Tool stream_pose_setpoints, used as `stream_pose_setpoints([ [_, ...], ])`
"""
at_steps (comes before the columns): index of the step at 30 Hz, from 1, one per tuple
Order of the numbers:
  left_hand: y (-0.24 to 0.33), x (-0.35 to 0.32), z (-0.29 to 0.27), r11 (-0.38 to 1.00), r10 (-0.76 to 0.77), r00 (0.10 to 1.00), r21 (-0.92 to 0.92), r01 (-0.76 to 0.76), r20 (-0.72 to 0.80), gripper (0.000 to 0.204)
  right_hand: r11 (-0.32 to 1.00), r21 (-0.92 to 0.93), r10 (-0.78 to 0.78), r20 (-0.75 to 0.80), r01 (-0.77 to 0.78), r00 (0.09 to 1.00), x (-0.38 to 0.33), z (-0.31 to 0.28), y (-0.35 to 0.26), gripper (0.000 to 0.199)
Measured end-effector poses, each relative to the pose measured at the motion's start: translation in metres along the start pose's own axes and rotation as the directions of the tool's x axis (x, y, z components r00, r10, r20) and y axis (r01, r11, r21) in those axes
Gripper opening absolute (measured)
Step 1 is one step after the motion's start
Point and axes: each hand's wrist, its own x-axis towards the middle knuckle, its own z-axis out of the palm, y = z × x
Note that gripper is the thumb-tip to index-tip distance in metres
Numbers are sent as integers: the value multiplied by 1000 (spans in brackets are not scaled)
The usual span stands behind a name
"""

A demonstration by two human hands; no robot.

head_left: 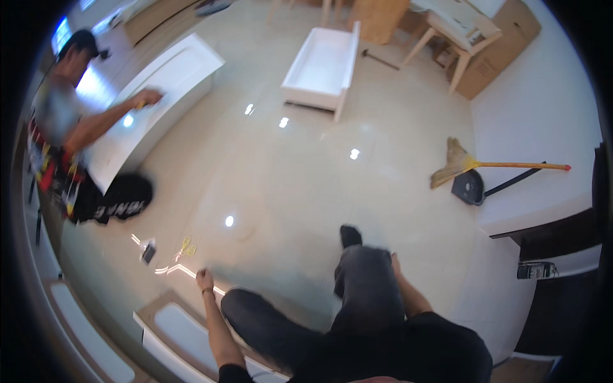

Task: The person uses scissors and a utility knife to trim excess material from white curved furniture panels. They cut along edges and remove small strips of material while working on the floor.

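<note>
My left hand [204, 279] hangs at my side above the glossy cream floor [287, 172], its fingers curled shut with nothing seen in them. My right hand [394, 258] is mostly hidden behind my raised right leg [364, 281] in dark trousers; only its edge shows, and I cannot tell its fingers. My dark shoe [350, 235] points forward. Nearest my left hand, on the floor, lie a small yellow item [186, 246] and a small dark flat object [148, 253].
A co-worker [64, 140] kneels at the left with a hand on a long white panel [159, 89]. A white drawer box [322, 64] stands ahead. A broom [472, 165] and dark dustpan [469, 188] lie right. Wooden furniture legs [456, 48] stand at the far right; a white framed panel [185, 332] lies lower left.
</note>
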Motion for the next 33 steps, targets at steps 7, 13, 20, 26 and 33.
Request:
stream_pose_setpoints([
  [7,197,56,107,703,462,826,435,-563,324,10,970,-93,239,214,-224,947,22,42,5,112],
  [13,422,-40,254,97,222,507,498,-861,833,31,846,22,258,857,-533,446,100,-80,-10,73],
  [20,639,-227,221,260,216,198,139,-956,956,22,861,411,-13,606,-300,796,25,-210,-41,69],
  [26,724,-272,54,259,-251,547,600,-757,799,25,981,102,2,850,-167,527,-143,-396,-51,64],
  [33,731,-311,-37,583,-302,768,747,-321,565,16,990,139,-137,852,34,505,-88,-532,-80,32],
])
